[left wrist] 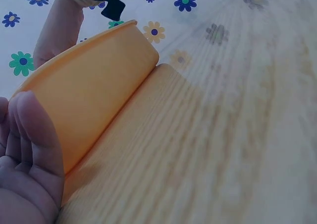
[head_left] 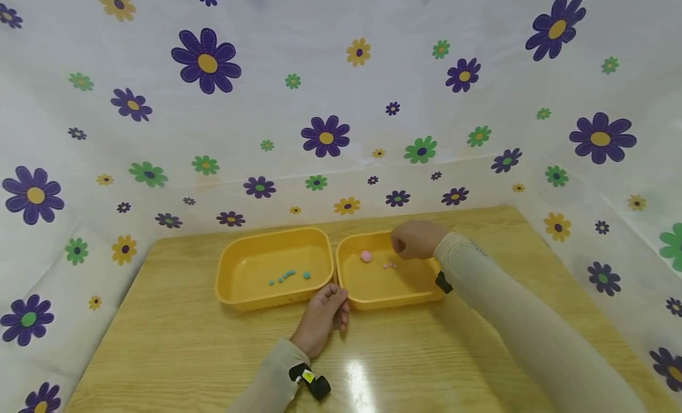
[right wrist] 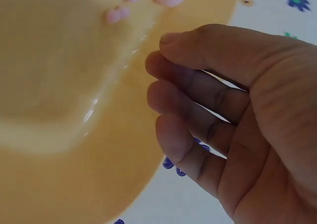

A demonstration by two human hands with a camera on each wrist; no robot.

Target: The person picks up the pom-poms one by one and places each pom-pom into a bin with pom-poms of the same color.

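Observation:
Two yellow plastic trays stand side by side on a wooden table. The right tray (head_left: 391, 297) holds a larger pink ball (head_left: 366, 256) and a few small pink balls (right wrist: 116, 14). Several teal balls (head_left: 288, 274) lie in the left tray (head_left: 256, 300), one bigger than the others. My left hand (head_left: 322, 318) rests at the near left corner of the right tray, its fingertips against the outer wall. Over the far right part of that tray hovers my right hand (right wrist: 223, 100), fingers loosely bent, thumb close to the index fingertip; nothing shows between them.
Wooden tabletop (head_left: 186, 354) extends in front of and beside the trays. A white flowered cloth (head_left: 256, 105) hangs behind and along both sides. Each wrist carries a dark strapped device, such as the left one (head_left: 314, 383).

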